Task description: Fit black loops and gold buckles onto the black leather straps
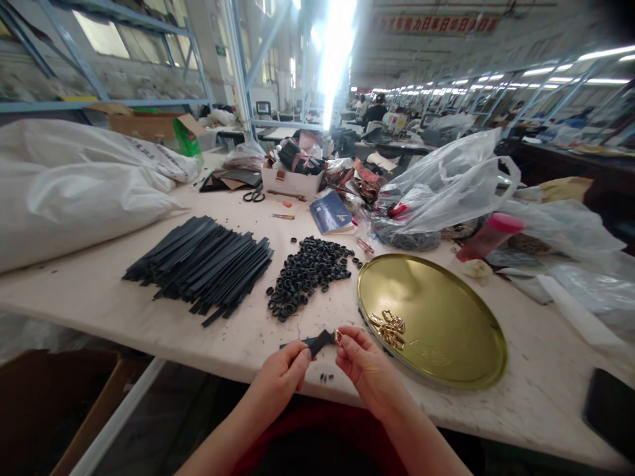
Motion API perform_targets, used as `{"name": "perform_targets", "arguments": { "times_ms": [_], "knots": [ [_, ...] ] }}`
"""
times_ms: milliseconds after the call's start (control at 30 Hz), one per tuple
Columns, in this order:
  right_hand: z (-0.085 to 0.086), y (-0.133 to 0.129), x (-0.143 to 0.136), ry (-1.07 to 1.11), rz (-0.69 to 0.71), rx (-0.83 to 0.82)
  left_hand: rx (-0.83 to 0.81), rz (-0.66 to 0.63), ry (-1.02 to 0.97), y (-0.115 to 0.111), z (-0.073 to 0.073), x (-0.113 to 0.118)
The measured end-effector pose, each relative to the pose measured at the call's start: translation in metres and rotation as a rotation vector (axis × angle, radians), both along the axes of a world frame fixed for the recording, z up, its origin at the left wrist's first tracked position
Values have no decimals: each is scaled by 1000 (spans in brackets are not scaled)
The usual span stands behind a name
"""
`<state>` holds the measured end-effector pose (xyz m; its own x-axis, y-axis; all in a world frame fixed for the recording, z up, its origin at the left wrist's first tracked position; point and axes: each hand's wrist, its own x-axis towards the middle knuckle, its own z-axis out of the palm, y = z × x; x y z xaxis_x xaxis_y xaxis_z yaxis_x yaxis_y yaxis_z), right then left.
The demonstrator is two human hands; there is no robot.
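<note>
Near the table's front edge, my left hand (pixel 286 371) is closed on a black strap (pixel 320 342), thumb on top. My right hand (pixel 363 362) pinches a small gold buckle (pixel 338 336) at the strap's right end. Just beyond my hands lies a heap of small black loops (pixel 305 272). Many black strips (pixel 198 261) are piled to the left of the loops. On the right is a round gold tray (pixel 446 311) with several gold buckles (pixel 388 328) near its left rim.
A white sack (pixel 79 192) fills the left side. Behind are scissors (pixel 254 196), a blue booklet (pixel 331 212), a white box (pixel 290 183) and clear plastic bags (pixel 446 178). A pink-lidded jar (pixel 491 236) leans at the right. Farther back, a person (pixel 376 114) is seated.
</note>
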<state>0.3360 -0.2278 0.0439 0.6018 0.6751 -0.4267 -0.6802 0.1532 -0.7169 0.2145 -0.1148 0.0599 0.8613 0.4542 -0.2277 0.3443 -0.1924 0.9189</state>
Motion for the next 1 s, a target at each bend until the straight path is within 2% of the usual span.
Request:
{"name": "perform_targets", "arguments": {
  "times_ms": [100, 167, 233, 333, 400, 600, 833, 1000],
  "knots": [
    [1, 1, -12, 64, 29, 14, 20, -92, 26, -1, 6, -7],
    [0, 1, -21, -17, 77, 17, 35, -129, -13, -3, 9, -7],
    [-1, 1, -29, -192, 98, -10, 33, -135, -62, -4, 10, -7],
    [-2, -2, -36, -481, 84, -95, -41, -105, -64, -5, 7, -8],
    [-1, -3, -37, -585, 109, -138, -102, -91, -51, -6, 4, -9],
    [1, -1, -37, -539, 194, -171, -309, -32, 32, -9, 5, -9],
    [-2, 2, -34, -904, 114, -342, -354, 54, 31, -12, -1, -4],
    [-5, 1, -29, -908, 200, -339, -372, 56, 36, -11, -7, -1]
  ]
}}
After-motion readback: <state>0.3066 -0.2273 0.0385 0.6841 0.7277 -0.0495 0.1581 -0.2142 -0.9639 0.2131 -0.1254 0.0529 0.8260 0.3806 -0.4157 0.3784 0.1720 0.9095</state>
